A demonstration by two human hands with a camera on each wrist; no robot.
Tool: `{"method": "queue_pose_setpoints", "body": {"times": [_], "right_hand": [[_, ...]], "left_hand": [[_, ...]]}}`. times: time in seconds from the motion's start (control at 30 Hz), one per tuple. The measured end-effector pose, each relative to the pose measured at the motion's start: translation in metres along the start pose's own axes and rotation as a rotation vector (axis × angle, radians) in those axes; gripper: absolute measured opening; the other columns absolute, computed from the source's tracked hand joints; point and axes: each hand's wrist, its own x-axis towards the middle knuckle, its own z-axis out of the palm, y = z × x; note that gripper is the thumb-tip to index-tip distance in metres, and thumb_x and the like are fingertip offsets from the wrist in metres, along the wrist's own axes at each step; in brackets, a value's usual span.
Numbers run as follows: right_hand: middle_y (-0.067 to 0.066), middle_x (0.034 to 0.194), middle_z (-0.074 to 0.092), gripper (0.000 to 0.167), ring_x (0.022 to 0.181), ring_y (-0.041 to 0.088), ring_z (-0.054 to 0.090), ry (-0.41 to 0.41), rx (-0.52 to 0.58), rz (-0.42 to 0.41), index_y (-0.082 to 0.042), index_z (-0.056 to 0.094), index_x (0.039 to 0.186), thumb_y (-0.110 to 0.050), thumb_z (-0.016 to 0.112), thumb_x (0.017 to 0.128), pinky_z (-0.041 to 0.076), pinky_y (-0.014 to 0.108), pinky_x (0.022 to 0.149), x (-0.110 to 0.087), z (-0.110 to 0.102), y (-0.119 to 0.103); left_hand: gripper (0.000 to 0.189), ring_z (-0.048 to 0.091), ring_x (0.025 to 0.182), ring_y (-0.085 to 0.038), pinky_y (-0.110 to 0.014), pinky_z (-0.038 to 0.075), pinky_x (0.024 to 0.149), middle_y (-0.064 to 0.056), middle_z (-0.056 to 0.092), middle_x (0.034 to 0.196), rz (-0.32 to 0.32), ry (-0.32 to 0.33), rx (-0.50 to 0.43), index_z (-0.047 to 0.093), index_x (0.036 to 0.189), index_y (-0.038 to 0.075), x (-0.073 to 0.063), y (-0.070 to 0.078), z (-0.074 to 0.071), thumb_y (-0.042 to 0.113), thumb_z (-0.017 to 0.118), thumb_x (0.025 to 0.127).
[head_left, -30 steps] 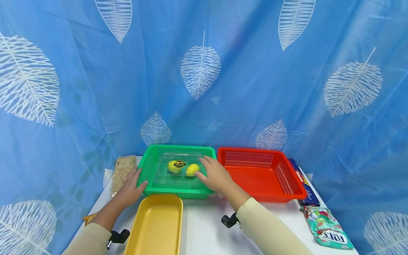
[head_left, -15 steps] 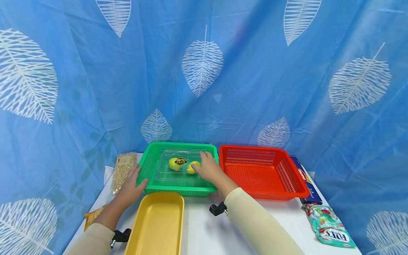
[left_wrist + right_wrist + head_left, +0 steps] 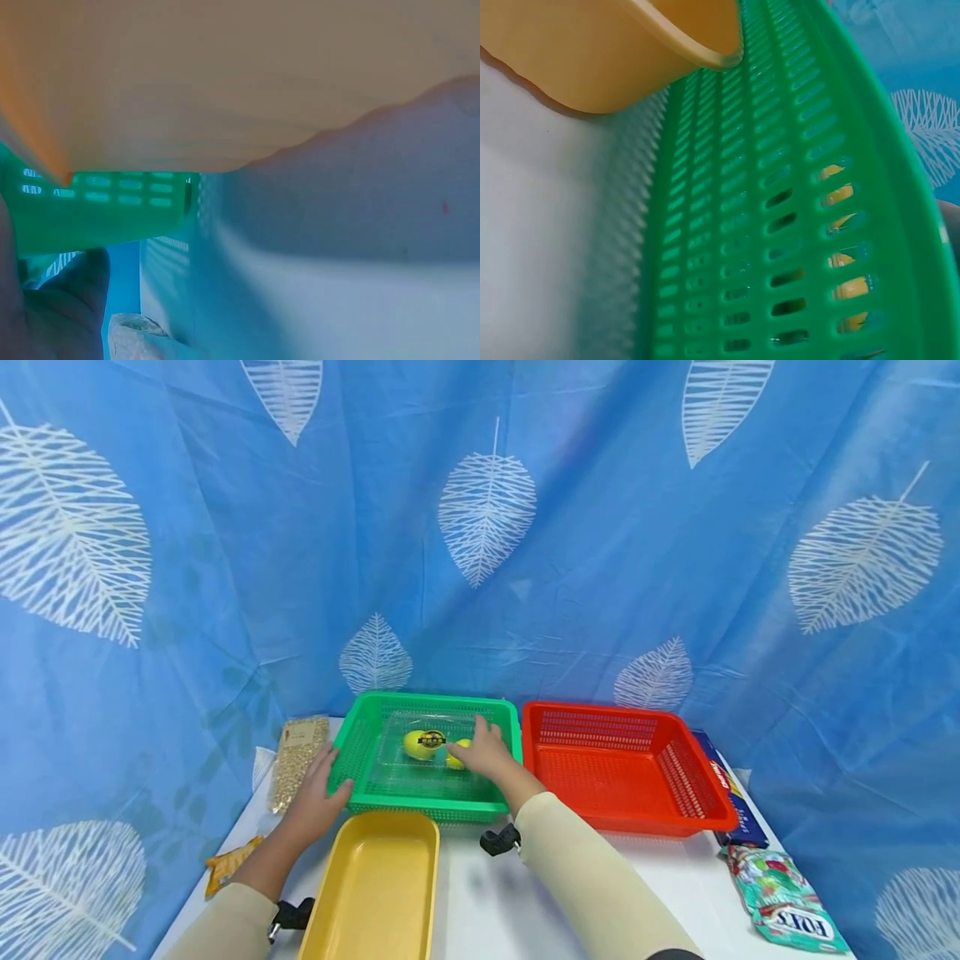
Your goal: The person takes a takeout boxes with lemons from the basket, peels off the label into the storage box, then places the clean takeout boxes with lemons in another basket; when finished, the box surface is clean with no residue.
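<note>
Inside the green basket (image 3: 360,777) lies a clear plastic box (image 3: 390,747) with a dark label and yellow lemon-like fruits (image 3: 418,745). My right hand (image 3: 491,756) reaches over the basket's front right rim to the box's right end. Its thumb and fingers are spread, with the thumb in front of the right-hand fruit; whether it touches the box is unclear. My left hand (image 3: 315,802) lies by the basket's left front corner, fingers extended along the rim and thumb apart. In the left wrist view its thumb (image 3: 75,292) shows below the green basket wall (image 3: 105,210).
A yellow tray (image 3: 375,893) stands before the green basket. A red basket (image 3: 600,768) sits to its right. Beyond are a dark blue box (image 3: 738,814) and a green FOX'S bag (image 3: 783,897). At left lie a bag of pale grains (image 3: 296,764) and an orange packet (image 3: 228,862).
My right hand has moved slightly left and farther over the clear box, covering more of the right-hand fruit. My left hand stays by the basket's left rim. The head view has shifted slightly.
</note>
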Motion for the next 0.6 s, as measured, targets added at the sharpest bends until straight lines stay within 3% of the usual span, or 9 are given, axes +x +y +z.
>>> {"method": "queue_pose_setpoints", "body": {"times": [0.4, 0.6], "right_hand": [[0.023, 0.173, 0.008, 0.101, 0.142, 0.047, 0.048, -0.006, 0.070, 0.064, -0.022, 0.014, 0.169, -0.056, 0.072, 0.094, 0.045, 0.066, 0.110, 0.0083, 0.0077, 0.0051], [0.028, 0.171, 0.015, 0.100, 0.143, 0.050, 0.045, -0.027, 0.093, 0.084, -0.026, 0.014, 0.169, -0.055, 0.073, 0.093, 0.041, 0.069, 0.112, 0.0088, 0.0086, 0.0060]], "left_hand": [[0.070, 0.010, 0.157, -0.053, -0.077, 0.022, 0.118, -0.024, 0.006, 0.174, -0.005, 0.012, -0.007, 0.018, 0.165, -0.001, 0.0011, 0.0007, 0.0003, 0.025, 0.051, 0.109], [0.070, 0.011, 0.158, -0.052, -0.076, 0.021, 0.119, -0.023, 0.006, 0.174, -0.006, 0.013, -0.010, 0.018, 0.165, -0.002, 0.0015, -0.0008, 0.0017, 0.025, 0.051, 0.109]]}}
